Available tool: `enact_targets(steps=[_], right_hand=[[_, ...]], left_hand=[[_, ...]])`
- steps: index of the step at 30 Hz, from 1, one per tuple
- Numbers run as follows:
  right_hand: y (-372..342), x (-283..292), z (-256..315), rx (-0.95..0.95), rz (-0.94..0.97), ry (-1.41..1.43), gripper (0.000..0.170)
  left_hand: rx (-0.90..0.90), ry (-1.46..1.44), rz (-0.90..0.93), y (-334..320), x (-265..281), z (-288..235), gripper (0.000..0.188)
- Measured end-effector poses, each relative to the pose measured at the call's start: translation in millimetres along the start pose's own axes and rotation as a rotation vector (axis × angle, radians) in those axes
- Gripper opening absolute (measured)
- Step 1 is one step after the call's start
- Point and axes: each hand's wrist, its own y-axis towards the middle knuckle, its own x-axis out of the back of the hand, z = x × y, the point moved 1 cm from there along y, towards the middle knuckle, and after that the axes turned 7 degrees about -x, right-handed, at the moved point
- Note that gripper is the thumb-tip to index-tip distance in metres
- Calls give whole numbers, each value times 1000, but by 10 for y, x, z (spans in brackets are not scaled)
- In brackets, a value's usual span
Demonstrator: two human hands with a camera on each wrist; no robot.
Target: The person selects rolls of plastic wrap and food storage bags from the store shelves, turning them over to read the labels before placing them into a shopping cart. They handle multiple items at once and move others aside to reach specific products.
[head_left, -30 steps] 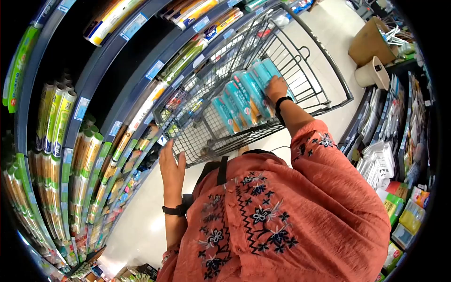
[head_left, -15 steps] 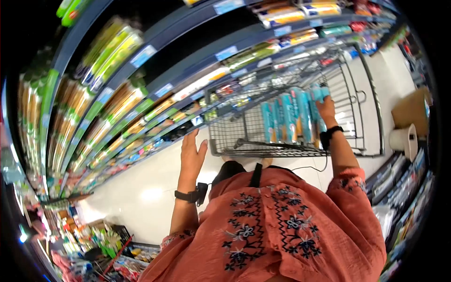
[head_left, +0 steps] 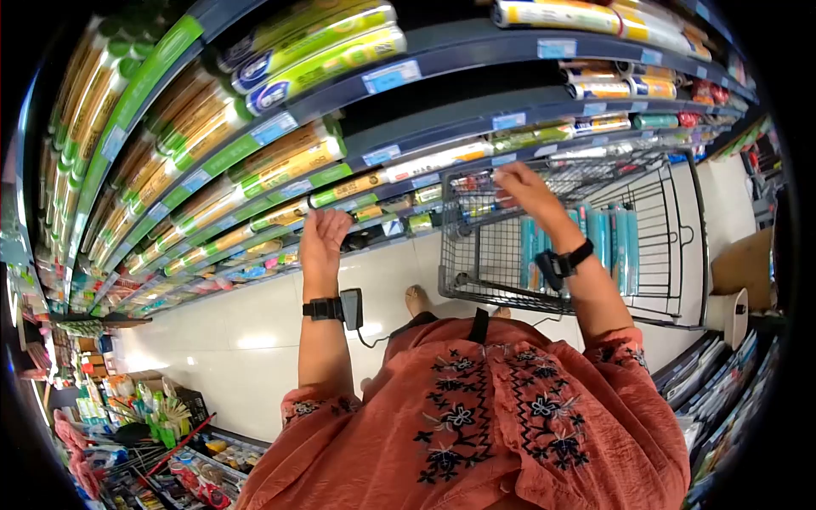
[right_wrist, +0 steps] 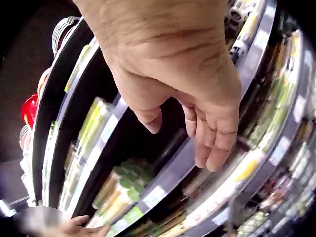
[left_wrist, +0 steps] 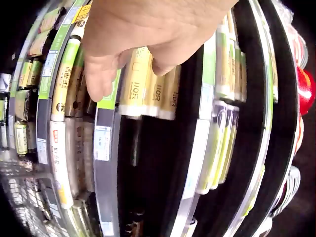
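Note:
My left hand is raised in front of the lower shelves, its fingers loosely bent and holding nothing. In the left wrist view its fingertips overlap yellow-labelled rolls with green shelf edging beside them. My right hand reaches over the near end of the shopping cart with relaxed fingers and nothing in them. The right wrist view shows that hand's thumb apart from the fingers, in front of a dark shelf gap. Teal packs stand side by side in the cart, partly behind the right forearm.
Curved-looking shelves hold long wrapped rolls, among them green-and-white ones above and white-and-yellow ones lower down. A cream bin and a cardboard box stand beyond the cart. Mixed goods fill a display at lower left.
My right hand has let go of the teal packs and moved left toward the shelf. The view has turned toward the shelves, and the left hand stays raised beside them.

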Motion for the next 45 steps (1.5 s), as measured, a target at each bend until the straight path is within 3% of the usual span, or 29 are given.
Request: enact_targets(steps=[2, 5, 9, 11, 14, 17, 21, 22, 24, 33, 36, 45], right_hand=[[264, -565, 270, 17, 151, 24, 37], [619, -1353, 698, 44, 243, 50, 54], [1227, -2062, 1058, 54, 233, 36, 69], [1756, -2321, 986, -51, 120, 16, 71], [2043, -2568, 992, -16, 85, 0, 64], [2305, -2675, 813, -7, 124, 142, 58], [2498, -2792, 706, -45, 77, 240, 50], [2505, -2744, 705, -85, 130, 244, 53], [2517, -2739, 656, 75, 83, 163, 49], [2550, -2747, 748, 45, 80, 161, 47], [2528, -2748, 770, 39, 92, 164, 47], [2448, -2663, 869, 17, 137, 146, 45]], left_hand=[[-33, -64, -39, 281, 119, -157, 50], [-36, -134, -20, 577, 214, -351, 50], [17, -226, 37, 971, 434, -373, 51], [76, -260, 20, 1119, 475, -378, 47], [121, -272, 11, 1193, 457, -422, 47], [140, -342, 92, 1317, 522, -387, 54], [181, -349, -3, 1417, 460, -388, 64], [187, -343, 0, 1408, 455, -390, 66], [194, -333, 31, 1362, 453, -390, 73], [206, -322, 130, 1322, 311, -492, 65], [232, -290, 51, 1288, 276, -545, 70], [232, -284, 42, 1240, 275, -490, 85]])
